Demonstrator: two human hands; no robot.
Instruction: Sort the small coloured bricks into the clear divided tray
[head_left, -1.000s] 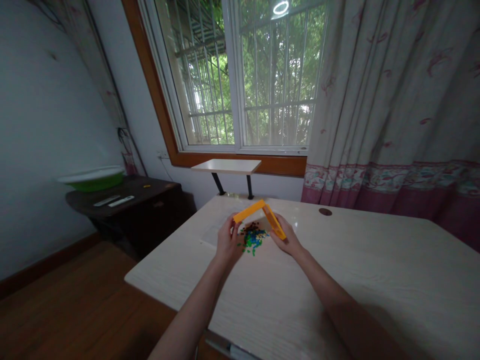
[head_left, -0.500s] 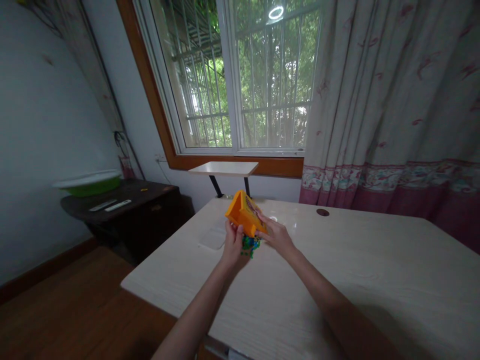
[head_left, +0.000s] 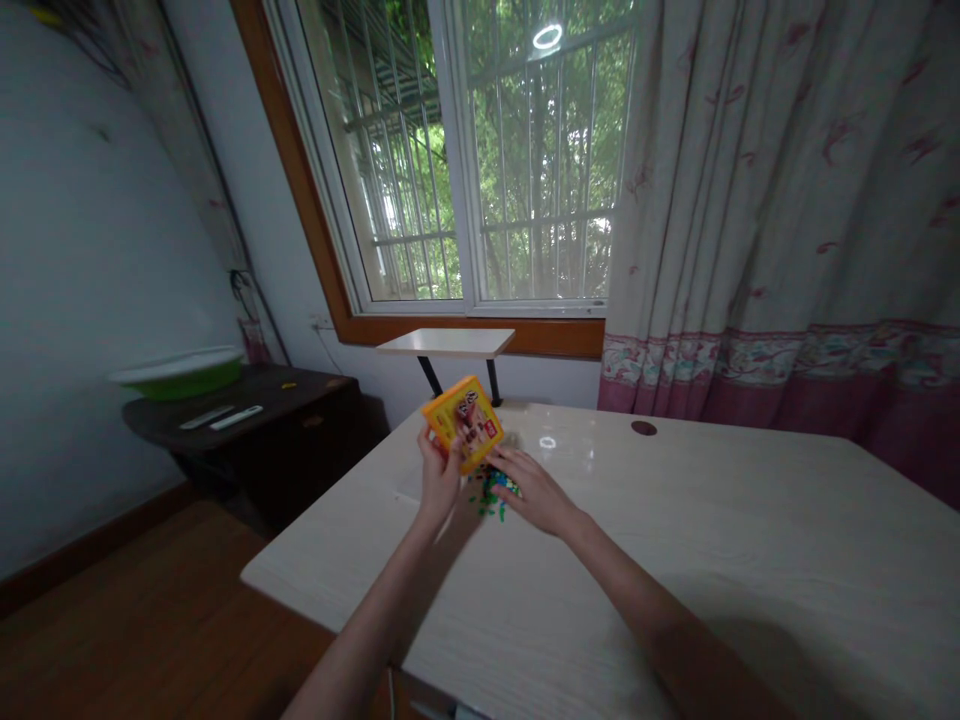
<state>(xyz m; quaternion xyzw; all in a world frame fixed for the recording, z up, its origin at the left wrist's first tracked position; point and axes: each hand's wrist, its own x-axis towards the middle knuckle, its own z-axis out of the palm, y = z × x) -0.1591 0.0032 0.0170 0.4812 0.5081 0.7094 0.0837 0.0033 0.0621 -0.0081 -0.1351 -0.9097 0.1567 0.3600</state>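
A yellow box [head_left: 466,425] with a printed picture on its face is tilted above the table [head_left: 675,560]. My left hand [head_left: 440,475] grips it at its lower left, thumb on the printed face. Below it lies a loose heap of small green and blue pieces [head_left: 489,497], too small to name. My right hand [head_left: 534,490] reaches over the right side of the heap with fingers stretched out. Its fingertips are close to the box's lower right corner; whether they touch it I cannot tell. The hand covers part of the heap.
A small raised shelf [head_left: 450,342] on dark legs stands at the table's back edge. To the left, a dark side table [head_left: 315,410] bears a green basin [head_left: 184,375]. A round brown disc [head_left: 643,428] sits near the back. Curtains [head_left: 750,250] hang at the right.
The box has turned from showing its open inside to showing its printed face and moved slightly left with my left hand. My right hand has let go of it. More of the heap shows.
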